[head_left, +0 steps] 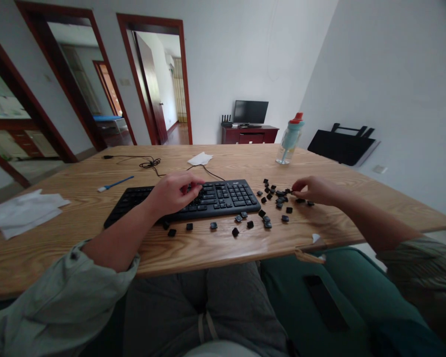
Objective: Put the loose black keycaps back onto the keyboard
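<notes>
A black keyboard [228,194] lies on the wooden table, with a patch of its keys partly covered by my left hand [178,191]. My left fingers are curled together just over the keys; what they hold, if anything, is hidden. Several loose black keycaps [285,218] are scattered to the right of the keyboard and along its front edge, some tipped over. At the small pile on the right, my right hand [315,190] has its thumb and fingertips pinched at a dark keycap [289,192].
A blue-handled brush [115,184] and white paper sheets [26,213] lie on the left. Behind the keyboard are its coiled cable [150,162] and a folded tissue [199,158]. A water bottle [290,139] stands at the back right. The table's front edge [308,254] has damaged trim.
</notes>
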Demonstrator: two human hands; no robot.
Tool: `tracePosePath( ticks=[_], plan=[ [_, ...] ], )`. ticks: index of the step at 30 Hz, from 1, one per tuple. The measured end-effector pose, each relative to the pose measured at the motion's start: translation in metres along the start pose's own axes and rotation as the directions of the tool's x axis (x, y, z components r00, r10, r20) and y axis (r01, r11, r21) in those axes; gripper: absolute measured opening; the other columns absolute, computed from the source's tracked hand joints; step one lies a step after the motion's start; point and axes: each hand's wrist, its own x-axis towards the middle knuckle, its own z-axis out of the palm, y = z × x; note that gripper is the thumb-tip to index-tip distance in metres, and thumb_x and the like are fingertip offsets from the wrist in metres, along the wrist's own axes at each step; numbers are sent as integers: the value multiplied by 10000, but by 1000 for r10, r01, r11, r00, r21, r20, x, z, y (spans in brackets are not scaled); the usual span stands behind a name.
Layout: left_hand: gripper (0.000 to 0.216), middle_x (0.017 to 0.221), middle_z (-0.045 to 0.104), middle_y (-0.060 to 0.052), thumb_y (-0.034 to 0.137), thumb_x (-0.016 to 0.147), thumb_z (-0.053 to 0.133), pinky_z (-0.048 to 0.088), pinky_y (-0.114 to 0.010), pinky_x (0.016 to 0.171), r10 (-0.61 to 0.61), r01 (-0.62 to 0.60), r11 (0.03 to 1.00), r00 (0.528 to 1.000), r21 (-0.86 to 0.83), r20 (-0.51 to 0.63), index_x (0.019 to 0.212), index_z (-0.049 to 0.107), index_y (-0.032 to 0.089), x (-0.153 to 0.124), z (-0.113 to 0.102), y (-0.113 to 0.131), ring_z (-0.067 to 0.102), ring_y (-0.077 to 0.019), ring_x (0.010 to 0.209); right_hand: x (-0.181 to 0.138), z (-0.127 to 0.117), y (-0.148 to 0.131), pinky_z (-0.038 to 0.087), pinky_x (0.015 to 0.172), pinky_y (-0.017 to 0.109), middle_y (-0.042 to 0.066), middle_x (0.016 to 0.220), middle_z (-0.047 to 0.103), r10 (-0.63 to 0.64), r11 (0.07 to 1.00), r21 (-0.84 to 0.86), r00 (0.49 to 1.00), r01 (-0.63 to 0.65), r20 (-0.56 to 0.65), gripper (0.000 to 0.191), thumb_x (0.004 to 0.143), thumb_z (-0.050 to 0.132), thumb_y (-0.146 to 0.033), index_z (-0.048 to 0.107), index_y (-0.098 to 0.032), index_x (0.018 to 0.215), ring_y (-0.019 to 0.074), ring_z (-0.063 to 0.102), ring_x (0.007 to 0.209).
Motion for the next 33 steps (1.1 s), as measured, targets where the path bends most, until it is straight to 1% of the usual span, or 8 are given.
tracePosePath(
  ticks=[5, 8, 10, 13, 16, 25, 30, 33],
  plan=[
    [206, 709, 662, -15, 298, 891, 616, 417, -236, 555, -111, 108, 984, 994, -139, -15, 985, 750, 173, 3, 6, 8, 524, -106, 574, -39, -9, -65, 316, 478, 264, -11, 542, 543, -234, 948, 156, 942, 276, -240, 330, 854, 649, -469, 762, -190, 989, 120, 461, 486],
    [252, 688, 663, -15, 364, 877, 660, 399, -222, 510, -239, 220, 895, 971, -387, -2, 1005, 755, 168, 12, 20, 27, 513, -102, 554, -61, -9, -116, 305, 484, 254, -23, 569, 531, -413, 856, 167, 841, 489, -349, 245, 867, 655, -386, 756, -196, 985, 101, 419, 491],
    [303, 751, 692, -35, 402, 860, 689, 413, -219, 517, -248, 243, 803, 966, -545, 66, 1030, 754, 160, 18, 30, 43, 545, -107, 588, -69, -8, -142, 324, 498, 245, -22, 615, 556, -492, 796, 159, 777, 584, -393, 201, 871, 668, -337, 752, -201, 992, 95, 423, 510],
    [356, 772, 693, -47, 429, 847, 712, 426, -219, 530, -212, 261, 679, 964, -686, 157, 1064, 746, 148, 23, 41, 60, 567, -113, 615, -70, -4, -167, 354, 524, 237, -12, 696, 606, -563, 716, 159, 697, 680, -443, 171, 883, 673, -291, 742, -205, 1014, 89, 439, 539],
    [357, 769, 686, -42, 423, 831, 738, 424, -215, 535, -224, 264, 612, 962, -745, 157, 1057, 739, 147, 24, 42, 64, 557, -103, 608, -66, -2, -179, 374, 555, 236, -5, 742, 632, -582, 677, 156, 653, 719, -484, 144, 897, 673, -280, 730, -199, 1002, 87, 453, 562],
    [408, 842, 730, -79, 415, 736, 830, 471, -256, 559, -262, 274, 530, 953, -803, 152, 1041, 738, 160, 19, 39, 57, 618, -133, 657, -64, -1, -189, 405, 584, 244, 17, 804, 657, -579, 656, 184, 645, 732, -499, 156, 909, 656, -277, 716, -196, 1028, 98, 501, 607],
    [402, 848, 747, -73, 389, 752, 815, 469, -252, 558, -246, 273, 545, 956, -793, 160, 1074, 714, 171, 18, 42, 55, 623, -128, 643, -64, 0, -190, 390, 568, 235, 24, 838, 675, -583, 634, 227, 649, 740, -489, 169, 901, 631, -229, 716, -196, 1044, 88, 482, 588],
    [412, 856, 753, -75, 379, 755, 805, 453, -245, 548, -225, 284, 585, 957, -760, 185, 1091, 703, 162, 18, 40, 56, 611, -122, 623, -66, 1, -189, 374, 555, 232, 18, 827, 661, -579, 638, 274, 683, 720, -445, 186, 878, 619, -209, 716, -197, 1036, 89, 472, 582]
  ],
)
